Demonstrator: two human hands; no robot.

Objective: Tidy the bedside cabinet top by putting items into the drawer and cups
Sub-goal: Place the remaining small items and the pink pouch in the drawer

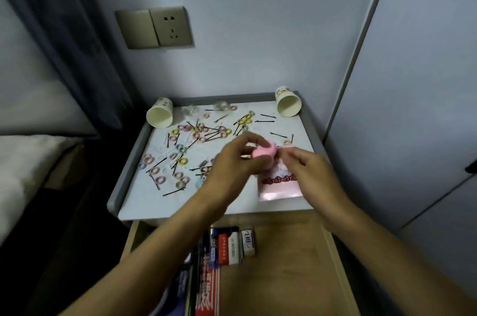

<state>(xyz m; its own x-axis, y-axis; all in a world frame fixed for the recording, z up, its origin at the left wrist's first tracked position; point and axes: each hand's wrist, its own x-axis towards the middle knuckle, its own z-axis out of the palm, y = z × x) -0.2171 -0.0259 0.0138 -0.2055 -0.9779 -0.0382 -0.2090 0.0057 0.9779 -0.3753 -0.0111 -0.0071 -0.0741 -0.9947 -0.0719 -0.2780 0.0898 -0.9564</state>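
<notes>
Over the bedside cabinet top (pixel 180 204) my left hand (pixel 232 160) grips a small pink soft object (pixel 263 154). My right hand (pixel 307 168) pinches the same pink object at its right side. A pink printed packet (pixel 280 186) lies under my right hand. Several small coloured hair rings (pixel 180 132) and black hairpins (pixel 174 191) are scattered over the white top. Two paper cups lie on their sides at the back corners, the left cup (pixel 160 113) and the right cup (pixel 288 102). The wooden drawer (pixel 284 264) stands open below, with small boxes (pixel 229 246) in it.
A wall socket (pixel 154 27) is above the cabinet. A bed (pixel 23 173) stands to the left and a pale cupboard door (pixel 413 109) to the right. Clear hair clips (pixel 191 110) lie near the back edge.
</notes>
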